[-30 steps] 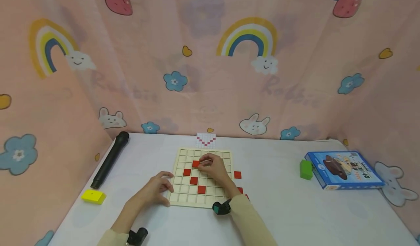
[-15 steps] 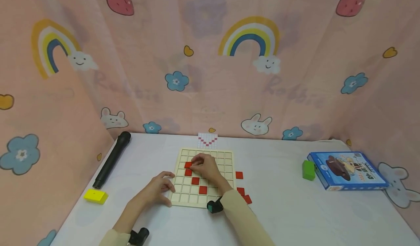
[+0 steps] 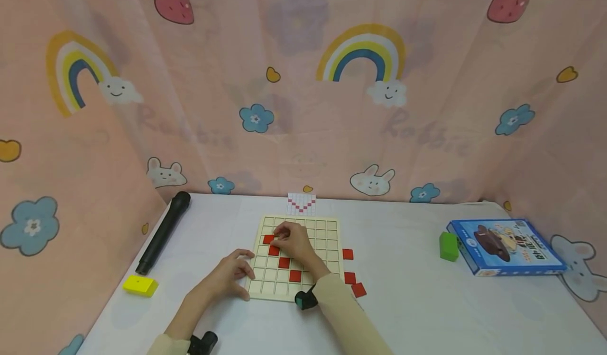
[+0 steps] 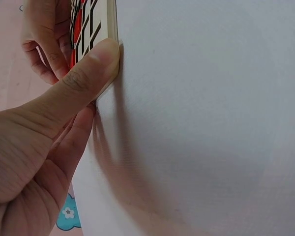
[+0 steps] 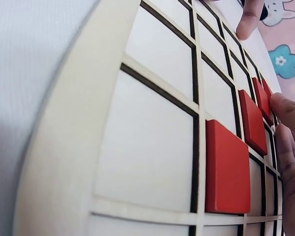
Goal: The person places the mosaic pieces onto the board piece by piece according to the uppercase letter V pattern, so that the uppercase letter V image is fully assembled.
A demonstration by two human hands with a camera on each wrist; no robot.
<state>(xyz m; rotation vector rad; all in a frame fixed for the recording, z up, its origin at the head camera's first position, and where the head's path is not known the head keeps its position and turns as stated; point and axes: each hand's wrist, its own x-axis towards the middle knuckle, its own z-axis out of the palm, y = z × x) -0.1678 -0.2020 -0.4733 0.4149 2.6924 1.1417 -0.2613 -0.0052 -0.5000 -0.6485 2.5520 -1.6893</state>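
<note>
Far out to the left of both hands a black microphone (image 3: 163, 232) lies on the white table (image 3: 427, 302), its long axis running away from the person, with a yellow block (image 3: 139, 285) just nearer than its near end. The left hand (image 3: 227, 278) rests at the near left corner of the wooden grid board (image 3: 327, 228); its fingers lie fairly straight and the thumb (image 4: 83, 78) presses flat against the board's edge, bracing it rather than gripping. The right hand (image 3: 291, 243) reaches across the board to its far left part, fingertips bunched on a red tile (image 3: 268, 239) in the second row from the far edge; whether they pinch it or only press it down, I cannot tell for sure. That tile heads a diagonal: three more red tiles run from it toward the near right, each in its own cell, passing under the right hand and wrist. So the right hand is on the tile, the left well short of it. The other cells I can see hold nothing. To the right of the right forearm three loose red tiles (image 3: 349, 277) lie on the table beside the board. A pattern card (image 3: 301, 204) showing a red V stands beyond the board's far edge. Well off to the right sit a green block (image 3: 448, 246) and, touching it, a blue box (image 3: 507, 247)
</note>
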